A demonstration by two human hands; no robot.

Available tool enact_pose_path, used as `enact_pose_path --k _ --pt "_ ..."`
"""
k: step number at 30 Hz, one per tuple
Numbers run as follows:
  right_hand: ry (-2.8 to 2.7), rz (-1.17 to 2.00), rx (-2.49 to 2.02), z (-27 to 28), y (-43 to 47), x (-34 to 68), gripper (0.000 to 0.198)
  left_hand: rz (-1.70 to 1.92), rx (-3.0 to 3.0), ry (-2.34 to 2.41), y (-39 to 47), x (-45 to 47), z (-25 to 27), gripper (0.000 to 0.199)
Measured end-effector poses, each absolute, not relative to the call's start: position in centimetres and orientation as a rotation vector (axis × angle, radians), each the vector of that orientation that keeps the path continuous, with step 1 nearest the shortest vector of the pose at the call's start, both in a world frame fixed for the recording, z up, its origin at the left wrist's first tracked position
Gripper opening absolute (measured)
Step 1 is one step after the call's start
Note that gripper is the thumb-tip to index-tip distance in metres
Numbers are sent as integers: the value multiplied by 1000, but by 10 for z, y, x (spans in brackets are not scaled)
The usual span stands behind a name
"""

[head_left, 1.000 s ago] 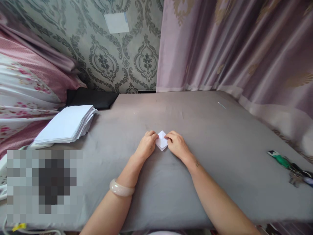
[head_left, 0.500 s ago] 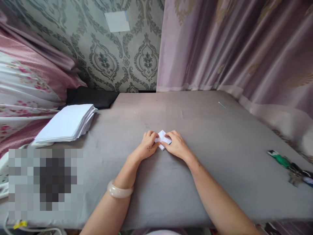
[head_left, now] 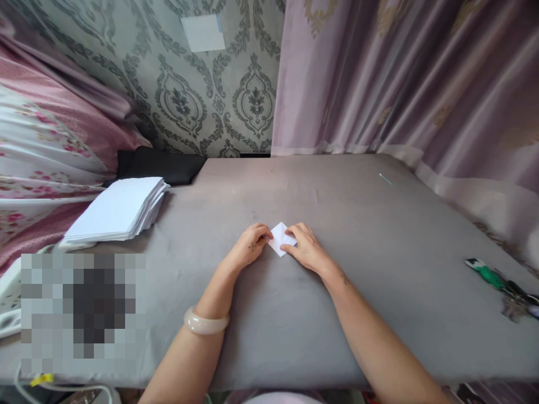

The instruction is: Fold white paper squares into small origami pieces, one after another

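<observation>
A small folded white paper [head_left: 278, 240], diamond-shaped with a crease down its middle, lies on the grey-covered table [head_left: 290, 320] between my hands. My left hand [head_left: 253, 242] pinches its left corner, thumb and fingertips drawn together there. On the opposite side, my right hand [head_left: 304, 245] grips the right corner, its thumb resting over the lower right face and its fingers at the upper right edge. Part of that right corner is hidden under the hand. A pale bangle [head_left: 206, 322] circles my left forearm.
To the left stands a thick stack of white paper [head_left: 118, 207], with a folded black item [head_left: 162, 166] behind it. Keys with a green tag [head_left: 488, 275] lie at the right. A thin swab-like stick [head_left: 385, 179] rests far right. Pixelated blocks cover the near left.
My left thumb has drawn back from the middle of the folded paper to its left corner, uncovering more of its face. The right hand stays at its side.
</observation>
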State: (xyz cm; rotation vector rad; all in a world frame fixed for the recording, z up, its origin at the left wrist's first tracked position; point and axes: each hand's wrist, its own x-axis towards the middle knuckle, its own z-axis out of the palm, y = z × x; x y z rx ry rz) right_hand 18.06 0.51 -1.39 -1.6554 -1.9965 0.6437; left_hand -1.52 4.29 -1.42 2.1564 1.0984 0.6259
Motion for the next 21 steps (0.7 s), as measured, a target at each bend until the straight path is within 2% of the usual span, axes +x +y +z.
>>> enact_pose_path --k 4,7,10,16,21 --pt "-1983 688 -1605 -15 6 185 30 681 2087 1138 47 -17 -17 22" --pt "-2018 668 -1610 -11 3 184 37 671 1989 1224 46 -15 -17 20" --pt "-2125 537 -1634 -4 -4 178 45 656 2074 1254 40 -9 -13 18" --pt "-2260 182 -1743 -4 -8 165 39 487 2470 1380 19 8 -3 20" --pt "-2285 104 -1766 -11 -2 163 41 393 2584 1420 9 15 -2 29"
